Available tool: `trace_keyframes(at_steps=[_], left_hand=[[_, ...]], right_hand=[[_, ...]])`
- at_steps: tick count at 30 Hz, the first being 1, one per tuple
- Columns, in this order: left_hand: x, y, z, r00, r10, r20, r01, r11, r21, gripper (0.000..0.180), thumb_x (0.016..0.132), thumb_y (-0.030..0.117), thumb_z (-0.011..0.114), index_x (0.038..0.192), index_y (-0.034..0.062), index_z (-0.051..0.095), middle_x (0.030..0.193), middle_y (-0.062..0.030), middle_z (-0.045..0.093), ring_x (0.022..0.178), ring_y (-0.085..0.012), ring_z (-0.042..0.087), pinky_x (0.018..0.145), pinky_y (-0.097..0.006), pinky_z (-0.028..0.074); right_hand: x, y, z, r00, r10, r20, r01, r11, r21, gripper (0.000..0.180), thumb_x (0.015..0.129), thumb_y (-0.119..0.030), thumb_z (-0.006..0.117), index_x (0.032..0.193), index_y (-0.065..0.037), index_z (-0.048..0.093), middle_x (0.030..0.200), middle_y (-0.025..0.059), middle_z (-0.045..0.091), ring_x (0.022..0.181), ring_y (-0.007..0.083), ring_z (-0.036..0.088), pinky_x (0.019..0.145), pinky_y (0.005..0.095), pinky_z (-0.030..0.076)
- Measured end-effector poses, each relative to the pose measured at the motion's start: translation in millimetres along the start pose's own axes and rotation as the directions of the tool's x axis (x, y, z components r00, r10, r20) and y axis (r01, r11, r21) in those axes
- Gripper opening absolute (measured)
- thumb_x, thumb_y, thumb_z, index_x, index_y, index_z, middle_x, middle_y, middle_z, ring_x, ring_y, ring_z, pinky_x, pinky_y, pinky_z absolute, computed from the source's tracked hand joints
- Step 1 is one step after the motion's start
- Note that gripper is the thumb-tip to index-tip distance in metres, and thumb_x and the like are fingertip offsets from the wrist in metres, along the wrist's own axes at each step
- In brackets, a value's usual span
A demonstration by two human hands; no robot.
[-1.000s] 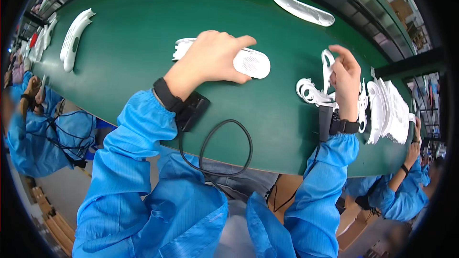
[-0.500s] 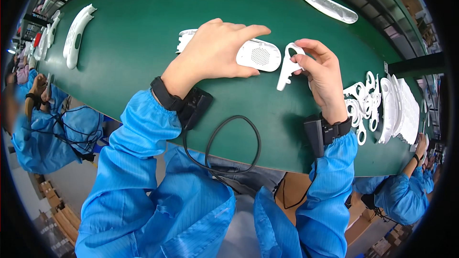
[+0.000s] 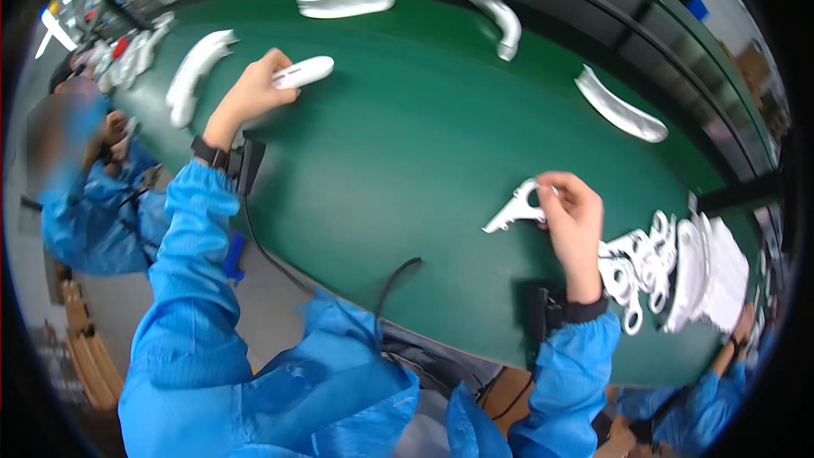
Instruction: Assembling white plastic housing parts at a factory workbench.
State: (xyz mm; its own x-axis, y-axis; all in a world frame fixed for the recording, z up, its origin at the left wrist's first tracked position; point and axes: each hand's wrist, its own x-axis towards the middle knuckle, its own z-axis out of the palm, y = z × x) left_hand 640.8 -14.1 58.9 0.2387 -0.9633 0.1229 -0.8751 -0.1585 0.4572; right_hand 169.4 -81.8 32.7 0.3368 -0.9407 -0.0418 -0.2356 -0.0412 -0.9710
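Observation:
My left hand (image 3: 257, 95) is closed around a white rounded plastic shell (image 3: 307, 72), held over the far left part of the table; the hand hides its near end. Between the thumb and fingers of my right hand (image 3: 575, 219) is a white ring-ended plastic part (image 3: 515, 210), its narrow toothed end pointing left. Just left of my left hand lies a white curved plastic shell (image 3: 193, 76). A heap of similar white ring-ended parts (image 3: 632, 267) lies to the right of my right hand.
On the green table (image 3: 398, 161), more curved white shells lie along the far side, one at the far right (image 3: 619, 106). Stacked white shells (image 3: 708, 276) stand beyond the heap. A black cable (image 3: 394, 284) crosses the near edge. Co-workers in blue sit left (image 3: 93, 212) and right.
My left hand has carried the white shell left and away from the ring-ended part. The right hand still holds that part. The whole view has shifted, showing more of the far side.

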Motion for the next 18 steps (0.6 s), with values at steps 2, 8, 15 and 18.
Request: trace_keyframes(at_steps=[2,8,15,18], left_hand=[[6.4,-57.2,-16.1,0.998,0.065,-0.001,-0.065,0.997,0.036,0.034,0.074,0.021,0.072,0.097,-0.0045,0.069,0.094,-0.0210,0.069,0.088,-0.0321,0.067,0.083,-0.038,0.051],[10.1,-122.7,-42.0,0.979,-0.163,-0.123,0.204,0.769,0.606,0.059,0.078,0.027,0.077,0.128,0.0054,0.056,0.123,-0.0196,0.058,0.110,-0.0377,0.058,0.092,-0.050,0.047],[56.8,40.9,17.7,0.924,0.354,-0.141,-0.204,0.771,0.603,0.054,0.081,0.035,0.072,0.126,0.0078,0.058,0.119,-0.0144,0.064,0.109,-0.0358,0.061,0.086,-0.050,0.049],[95.8,171.3,78.8,0.975,0.221,0.015,-0.221,0.970,0.099,0.049,0.085,0.046,0.064,0.106,0.0024,0.068,0.087,-0.0160,0.069,0.084,-0.0332,0.068,0.075,-0.044,0.052]], right_hand=[[-4.2,5.9,-3.2,0.999,-0.045,-0.018,0.043,0.994,-0.099,0.011,0.090,-0.004,0.062,0.096,0.004,0.068,0.067,-0.0028,0.057,0.058,0.0022,0.048,0.051,0.0200,0.038],[-1.5,0.0,-0.5,0.999,0.036,0.000,-0.036,0.999,-0.028,0.012,0.087,-0.003,0.066,0.094,0.007,0.068,0.069,-0.0018,0.059,0.059,0.0025,0.048,0.052,0.0202,0.037],[3.2,-8.9,7.7,0.974,-0.181,0.136,0.204,0.963,-0.177,0.027,0.083,-0.011,0.073,0.106,0.002,0.069,0.087,0.0131,0.073,0.074,0.0166,0.069,0.067,0.0273,0.054],[-1.3,-4.1,6.9,0.931,-0.327,0.164,0.364,0.869,-0.334,0.018,0.080,-0.010,0.072,0.098,-0.004,0.070,0.089,0.0127,0.071,0.077,0.0279,0.067,0.072,0.0352,0.053]])
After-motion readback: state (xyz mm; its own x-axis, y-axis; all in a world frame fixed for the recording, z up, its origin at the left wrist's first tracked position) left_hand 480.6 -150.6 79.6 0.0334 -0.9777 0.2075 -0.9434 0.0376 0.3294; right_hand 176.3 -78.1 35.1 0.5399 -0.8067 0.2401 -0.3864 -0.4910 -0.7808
